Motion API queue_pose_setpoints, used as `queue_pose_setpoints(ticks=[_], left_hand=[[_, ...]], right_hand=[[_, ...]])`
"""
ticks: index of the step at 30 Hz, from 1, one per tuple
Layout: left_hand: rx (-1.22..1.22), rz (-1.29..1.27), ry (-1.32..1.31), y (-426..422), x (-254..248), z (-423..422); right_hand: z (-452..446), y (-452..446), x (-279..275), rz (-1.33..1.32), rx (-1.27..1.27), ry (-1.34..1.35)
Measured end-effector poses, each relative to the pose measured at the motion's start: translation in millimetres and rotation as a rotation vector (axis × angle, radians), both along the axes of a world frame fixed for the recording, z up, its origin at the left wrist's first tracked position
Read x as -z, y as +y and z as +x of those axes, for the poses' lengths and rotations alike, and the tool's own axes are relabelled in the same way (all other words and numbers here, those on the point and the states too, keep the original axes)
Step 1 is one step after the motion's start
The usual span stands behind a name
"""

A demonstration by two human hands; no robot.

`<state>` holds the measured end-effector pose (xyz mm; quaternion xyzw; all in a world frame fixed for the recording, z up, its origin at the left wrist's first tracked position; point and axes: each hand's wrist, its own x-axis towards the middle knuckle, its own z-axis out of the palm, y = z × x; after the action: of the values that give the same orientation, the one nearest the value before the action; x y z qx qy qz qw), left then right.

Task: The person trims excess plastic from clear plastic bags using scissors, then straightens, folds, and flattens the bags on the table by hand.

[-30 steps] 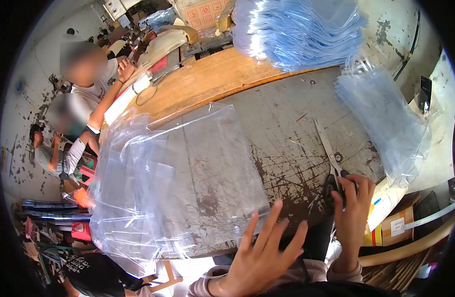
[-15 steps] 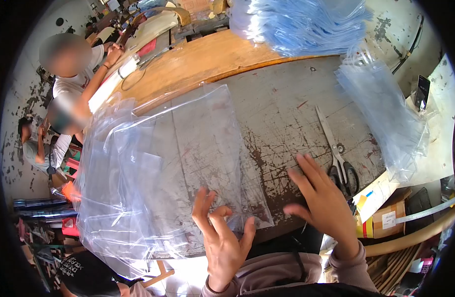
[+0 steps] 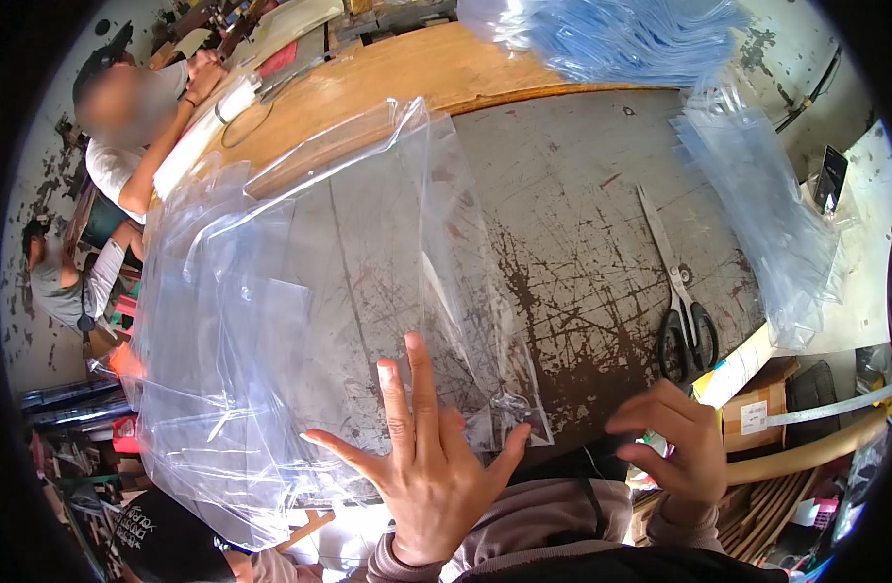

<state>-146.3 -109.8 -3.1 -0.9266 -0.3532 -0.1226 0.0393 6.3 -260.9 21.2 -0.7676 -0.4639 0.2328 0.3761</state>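
Observation:
My left hand [image 3: 436, 462] lies with spread fingers over the lower right part of a clear plastic sheet [image 3: 358, 253], near the table's front edge. The sheet has a raised fold along its right side. More clear plastic sheets [image 3: 208, 340] are layered at the left and hang over the table edge. My right hand [image 3: 674, 437] is at the front edge, off the plastic; its fingers are half bent, thumb apart, and I see nothing held. Just beyond it, black-handled scissors [image 3: 681, 291] lie on the worn grey table [image 3: 582, 214], blades pointing away.
A big pile of bluish plastic [image 3: 630, 39] rests on the wooden board [image 3: 387, 83] at the back. A stack of clear plastic pieces [image 3: 757, 214] lies at right, beside a phone [image 3: 830, 180]. A cardboard box [image 3: 757, 413] stands below. Other people sit at left and lower left.
My right hand has drawn back from the table toward the front edge and its fingers have bent. My left hand has spread its fingers flatter. The sheet's right side has lifted into a fold.

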Motion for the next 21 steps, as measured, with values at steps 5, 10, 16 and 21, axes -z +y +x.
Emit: queue_pose_setpoints(ticks=[5, 10, 16, 21], left_hand=[[-0.017, 0.008, 0.024, -2, 5, 0], [-0.124, -0.112, 0.032, -13, -9, 6], [0.146, 0.019, 0.075, -25, -5, 5], [0.367, -0.336, -0.205, -22, 18, 11]], right_hand=[[-26, 41, 22, 0.107, -0.023, 0.099], [-20, 41, 22, 0.145, 0.019, 0.181], [-9, 40, 19, 0.132, 0.021, 0.145], [-2, 40, 20, 0.179, 0.018, 0.041]])
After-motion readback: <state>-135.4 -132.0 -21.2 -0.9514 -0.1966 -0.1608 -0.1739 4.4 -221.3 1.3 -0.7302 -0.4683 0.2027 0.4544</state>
